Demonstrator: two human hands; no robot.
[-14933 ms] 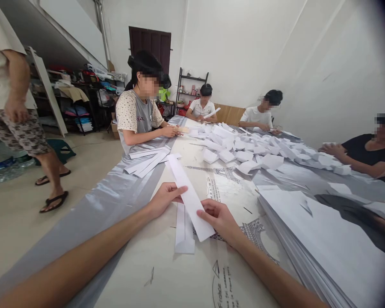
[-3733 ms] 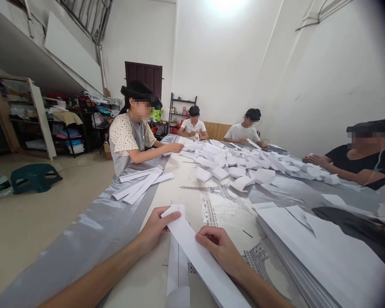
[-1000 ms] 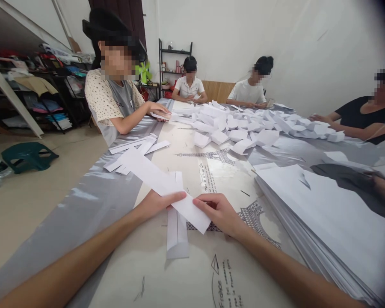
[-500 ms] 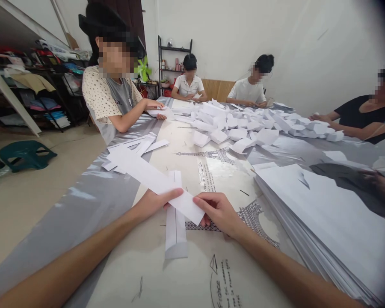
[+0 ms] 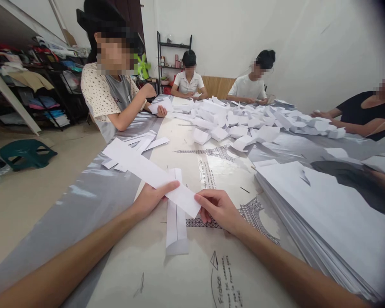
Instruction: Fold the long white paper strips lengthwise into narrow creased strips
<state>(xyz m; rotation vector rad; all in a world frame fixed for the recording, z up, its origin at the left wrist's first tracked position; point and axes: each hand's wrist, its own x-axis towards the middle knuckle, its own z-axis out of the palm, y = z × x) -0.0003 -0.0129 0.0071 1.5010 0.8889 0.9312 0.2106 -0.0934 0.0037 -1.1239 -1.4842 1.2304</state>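
- Far left on the table, several narrow strips lie loosely crossed and flat; they look already folded to width.
- Next comes the held strip, slanting from over those strips down to the right hand. It is narrow and flat, so its folding seems well along; whether anything remains to be done on it, I cannot tell.
- Under it, the lower strip lies on the table, pointing away from the person, with a line along its length and what looks like a folded flap at its near end. Neither hand grips it.
- Farther right, the heap holds many bent white pieces, seemingly shaped already.
- At far right, the thick stack of wide sheets looks mostly unworked, so plenty appears left.
- The left hand reaches in low, thumb laid across the held strip and fingers tucked beneath, pinching it near its middle.
- The right hand comes in from the other side, fingers curled, thumb and forefinger closed narrowly on the strip's near end.
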